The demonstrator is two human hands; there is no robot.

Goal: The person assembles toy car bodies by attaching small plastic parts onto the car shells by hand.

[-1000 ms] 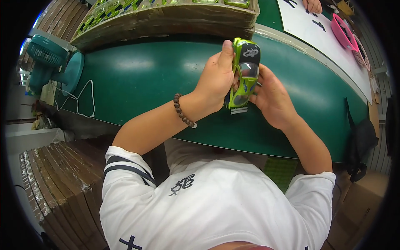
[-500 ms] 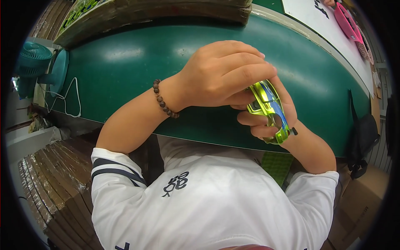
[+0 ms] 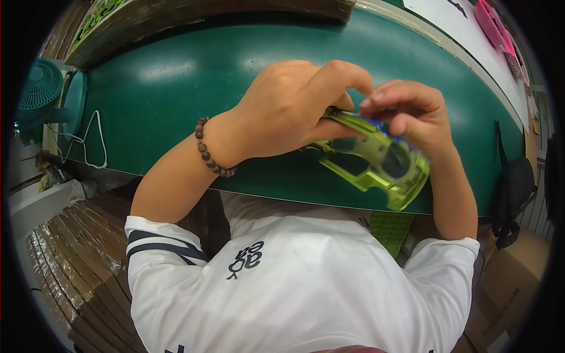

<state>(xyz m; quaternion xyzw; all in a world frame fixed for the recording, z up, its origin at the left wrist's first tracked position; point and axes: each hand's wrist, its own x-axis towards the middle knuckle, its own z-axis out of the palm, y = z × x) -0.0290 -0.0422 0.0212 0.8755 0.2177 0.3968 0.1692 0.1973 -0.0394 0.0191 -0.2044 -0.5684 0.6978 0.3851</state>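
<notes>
A shiny lime-green toy car body shell (image 3: 369,149) with window openings and a blue strip along its far edge is held tilted above the green table. My left hand (image 3: 288,106) grips its left end, thumb on the near face and fingers bent over the far side. At the shell's far right edge is my right hand (image 3: 419,112), its fingers bent and the thumb held apart from them. Its fingertips come close to my left index finger; whether they touch the shell I cannot tell.
The green table (image 3: 176,100) spans the view, with a brown box (image 3: 235,17) at its back. A teal fan (image 3: 41,88) and white cable (image 3: 97,138) are at left. A black bag (image 3: 515,182) hangs at right; a pink basket (image 3: 493,26) lies far right.
The shell has turned from nearly upright to flatter, showing its window openings. My right hand has come off its underside and moved up to the far right edge. My left hand now carries it.
</notes>
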